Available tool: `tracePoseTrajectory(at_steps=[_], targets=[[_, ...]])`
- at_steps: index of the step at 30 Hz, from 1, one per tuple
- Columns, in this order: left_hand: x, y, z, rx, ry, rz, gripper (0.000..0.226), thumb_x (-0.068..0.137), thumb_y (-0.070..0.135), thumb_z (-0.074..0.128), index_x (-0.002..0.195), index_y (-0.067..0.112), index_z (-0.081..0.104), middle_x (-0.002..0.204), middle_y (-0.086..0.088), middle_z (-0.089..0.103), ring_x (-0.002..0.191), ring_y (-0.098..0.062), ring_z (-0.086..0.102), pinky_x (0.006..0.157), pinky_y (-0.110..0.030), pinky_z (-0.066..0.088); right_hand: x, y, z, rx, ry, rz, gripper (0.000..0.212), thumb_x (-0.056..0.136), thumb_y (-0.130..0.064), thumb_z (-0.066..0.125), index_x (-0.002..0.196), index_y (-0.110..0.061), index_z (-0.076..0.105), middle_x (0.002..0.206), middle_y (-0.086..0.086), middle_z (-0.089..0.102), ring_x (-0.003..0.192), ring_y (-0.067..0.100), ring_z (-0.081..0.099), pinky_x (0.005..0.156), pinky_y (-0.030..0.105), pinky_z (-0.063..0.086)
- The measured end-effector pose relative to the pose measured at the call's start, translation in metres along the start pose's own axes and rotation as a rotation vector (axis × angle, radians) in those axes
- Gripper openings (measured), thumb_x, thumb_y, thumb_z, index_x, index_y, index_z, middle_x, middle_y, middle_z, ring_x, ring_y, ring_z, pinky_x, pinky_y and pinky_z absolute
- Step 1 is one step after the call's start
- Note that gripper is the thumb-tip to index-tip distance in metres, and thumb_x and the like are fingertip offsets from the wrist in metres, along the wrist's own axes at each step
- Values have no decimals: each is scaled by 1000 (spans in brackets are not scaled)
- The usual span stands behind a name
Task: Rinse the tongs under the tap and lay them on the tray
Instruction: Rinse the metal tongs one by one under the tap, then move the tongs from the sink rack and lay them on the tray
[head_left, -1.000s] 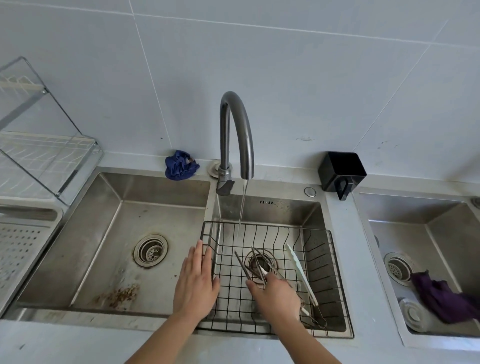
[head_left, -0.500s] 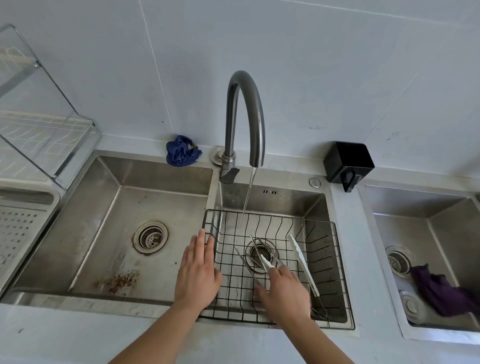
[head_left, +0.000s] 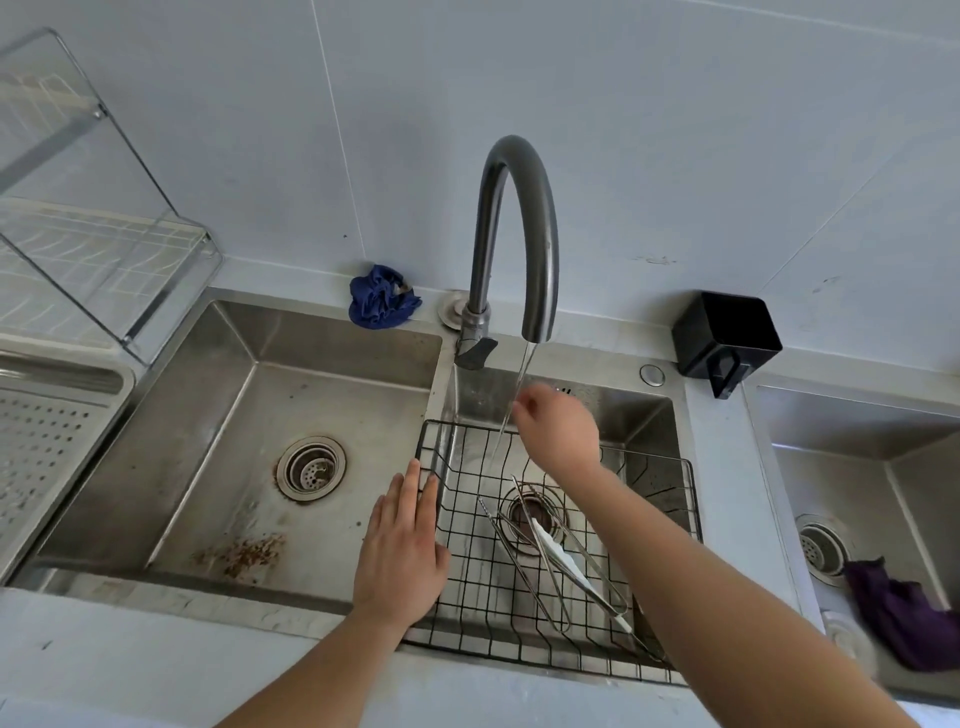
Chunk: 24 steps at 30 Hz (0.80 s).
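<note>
Pale grey wall tiles back a steel worktop with a double sink, and a second sink sits to the right. Water runs in a thin stream from the curved tap into the right basin, where a black wire basket sits.

The metal tongs lie in the bottom of that basket over the drain, with a white-tipped utensil lying across them. No hand touches them.

Half a second ago the right hand was low in the basket with its fingers at the tongs. Now the right hand is up at the stream just below the spout, and its forearm crosses over the right side of the basket. It is blurred and seen from the back with the fingers bent, so I cannot tell whether they close on anything.

The left hand has stayed where it was, flat with fingers straight and together, resting on the divider against the basket's left rim.

A perforated tray sits at the far left, well apart from the tongs, below a clear dish rack. A blue cloth lies behind the tap, a black holder stands to its right, and a purple cloth lies in the second sink.
</note>
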<state>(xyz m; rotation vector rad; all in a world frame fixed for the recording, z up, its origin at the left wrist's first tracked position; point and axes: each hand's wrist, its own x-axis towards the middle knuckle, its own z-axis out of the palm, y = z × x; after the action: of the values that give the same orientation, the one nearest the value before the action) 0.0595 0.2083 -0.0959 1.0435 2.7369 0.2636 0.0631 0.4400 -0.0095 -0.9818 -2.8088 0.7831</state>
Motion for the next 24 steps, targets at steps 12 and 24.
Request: tracePoseTrajectory(at_steps=[12,24], targets=[[2,1,0,48,-22,3,85,82,29,66,156,6,30,167,-20,17,151,-38,26,118,-54,35,64,-33,-4,-51,-47,-20,40,102,-56,46,95,-17,54,61,-1,52,53,17,53,45,26,34],[2,2,1,48,-28,4,92,80,31,70,156,4,26,167,-21,14,152,-34,24,119,-49,35,82,-30,-5,77,-15,-89,25,100,-44,56,85,-25,55,71,-6,56,61,14,53,51,22,35]])
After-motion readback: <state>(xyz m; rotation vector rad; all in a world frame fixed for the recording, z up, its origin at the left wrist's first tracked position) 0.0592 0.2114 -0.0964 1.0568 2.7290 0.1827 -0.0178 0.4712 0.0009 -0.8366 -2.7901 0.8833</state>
